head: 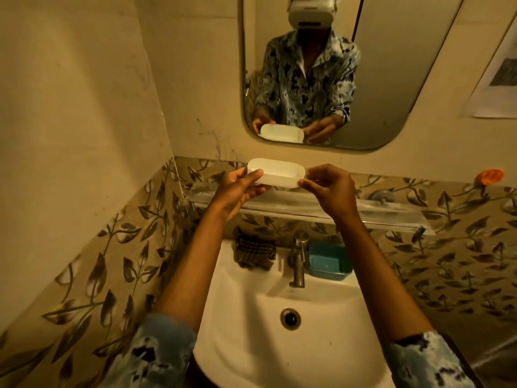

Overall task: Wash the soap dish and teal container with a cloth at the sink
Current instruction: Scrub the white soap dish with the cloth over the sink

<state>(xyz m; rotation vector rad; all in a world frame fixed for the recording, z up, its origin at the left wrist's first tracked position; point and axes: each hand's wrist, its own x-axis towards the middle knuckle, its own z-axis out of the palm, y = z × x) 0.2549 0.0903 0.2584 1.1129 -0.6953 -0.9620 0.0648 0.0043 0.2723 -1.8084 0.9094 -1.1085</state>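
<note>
A printed paper sheet (500,68) hangs on the wall at the upper right of the frame; its print is too small to read.

In the middle of the frame, the person holds a white oval plastic soap dish (275,173) up in the air with both hands, above a glass wall shelf (391,211). The left hand (240,189) grips the dish's left end, with the thumb over the near rim and the other fingers (251,191) curled beneath. The right hand (327,189) pinches the right end between its curled fingers (307,186).

Lower down, a rectangular teal plastic container (328,260) sits open side up on the back rim of the white ceramic sink (251,303), just right of the metal tap (298,259). A dark striped cloth (254,252) lies bunched on the same rim, left of the tap.

The rounded wall mirror (363,65) at the top of the frame reflects the dish and both hands. An orange tag-like thing (489,175) sticks to the wall at the right edge of the frame.
</note>
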